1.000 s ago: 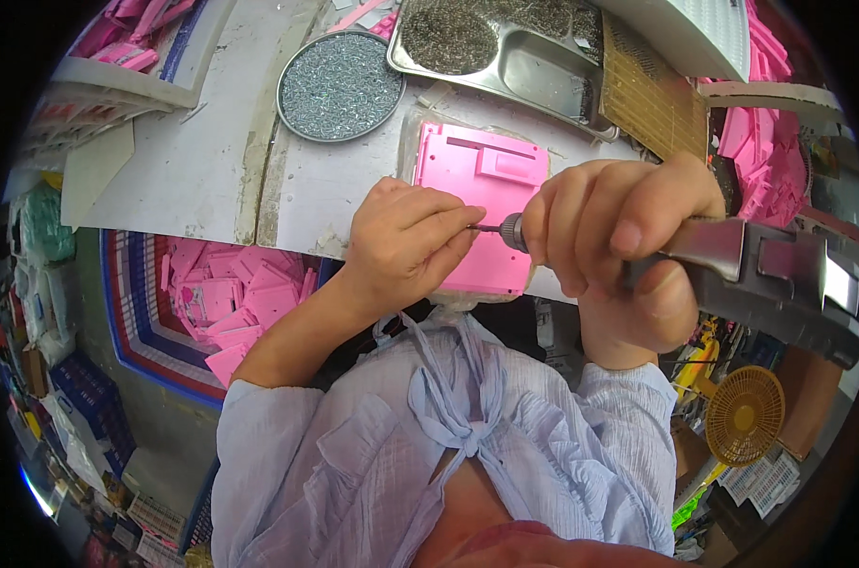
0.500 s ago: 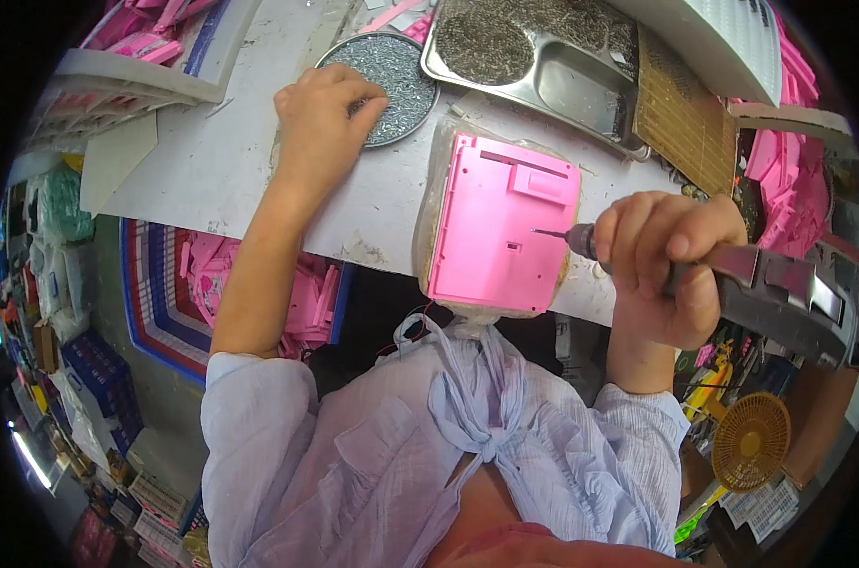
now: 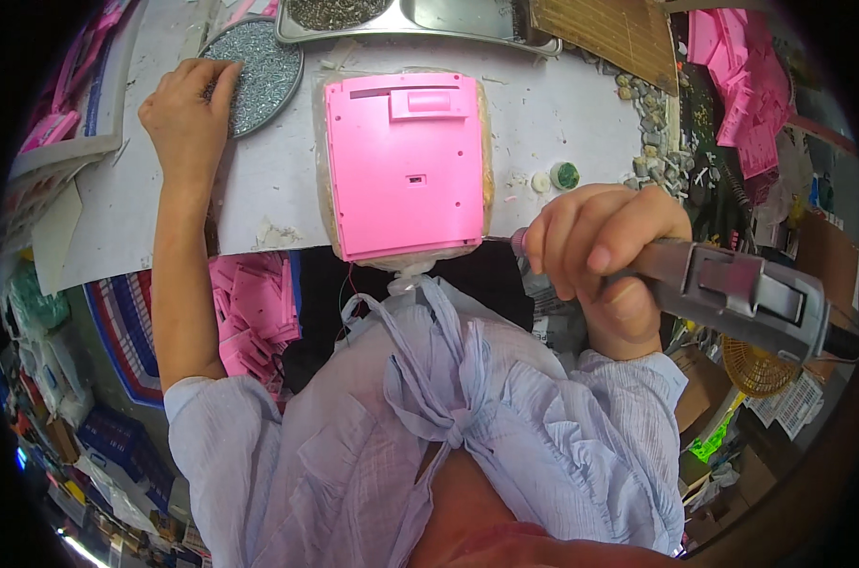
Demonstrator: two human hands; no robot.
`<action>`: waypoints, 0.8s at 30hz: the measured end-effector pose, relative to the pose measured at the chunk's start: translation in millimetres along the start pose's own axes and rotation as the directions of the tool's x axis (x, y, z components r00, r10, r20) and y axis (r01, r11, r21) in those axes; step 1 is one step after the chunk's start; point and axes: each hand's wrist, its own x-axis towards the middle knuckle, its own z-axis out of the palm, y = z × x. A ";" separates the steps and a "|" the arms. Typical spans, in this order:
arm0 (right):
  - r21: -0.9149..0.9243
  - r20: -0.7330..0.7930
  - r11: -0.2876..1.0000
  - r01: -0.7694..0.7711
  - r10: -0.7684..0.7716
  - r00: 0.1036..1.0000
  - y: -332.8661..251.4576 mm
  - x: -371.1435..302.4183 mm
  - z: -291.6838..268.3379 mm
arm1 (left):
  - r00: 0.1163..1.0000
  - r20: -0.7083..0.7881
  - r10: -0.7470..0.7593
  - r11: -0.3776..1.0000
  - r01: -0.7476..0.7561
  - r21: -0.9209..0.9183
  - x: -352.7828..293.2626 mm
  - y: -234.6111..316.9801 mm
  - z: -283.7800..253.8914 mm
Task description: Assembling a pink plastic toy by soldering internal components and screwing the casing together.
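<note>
My left hand [image 3: 188, 106] rests at the rim of a round metal dish of small silvery screws [image 3: 264, 78]. Its fingers are bent together over the dish's left side; the fingertips are partly hidden, so anything between them cannot be made out. My right hand [image 3: 608, 251] is wrapped around a grey power screwdriver [image 3: 751, 289], its nose pointing left at the table's front edge. Between my hands lies a flat pink plastic housing [image 3: 382, 210] with a slot, a raised block and small holes. It sits on a plastic-wrapped pad [image 3: 487, 123].
A steel compartment tray [image 3: 411, 33] with dark screws stands at the back, beside a brown board [image 3: 609, 38]. Right of the pad is a small green-topped round piece [image 3: 564, 175]. Pink parts fill a basket [image 3: 117, 331] below the table and lie at far right [image 3: 733, 85].
The view has shifted, so the table sits further left and higher. My right hand has drawn the screwdriver off the housing, rightward and nearer me. My left hand stays at the screw dish.
</note>
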 end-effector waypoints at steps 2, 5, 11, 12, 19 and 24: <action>0.016 0.017 1.000 0.006 -0.006 1.000 6.3 -5.0 -1.0 | 1.000 -0.003 -0.017 1.000 0.017 -0.006 -2.4 -1.7 -1.3; -0.014 0.027 0.999 0.031 -0.031 0.999 11.3 -7.6 -0.2 | 0.987 0.020 -0.160 0.954 0.160 -0.252 -6.9 12.8 -9.1; -0.213 -0.010 0.975 0.061 -0.065 0.998 22.4 -9.8 9.1 | 0.959 0.043 0.280 0.717 -0.179 -0.674 -31.9 131.4 -56.2; -0.255 0.031 0.963 0.087 -0.082 0.996 26.2 -8.4 8.3 | 0.934 0.044 0.354 0.657 -0.215 -0.723 -34.5 141.5 -54.3; -0.302 0.266 0.934 0.191 -0.109 0.958 32.2 4.2 0.0 | 0.913 0.137 0.383 0.691 -0.185 -0.699 -43.7 145.5 -42.3; -0.231 0.188 0.953 0.197 -0.155 0.970 28.2 28.2 1.7 | 0.922 0.159 0.354 0.679 -0.136 -0.722 -49.2 146.4 -41.3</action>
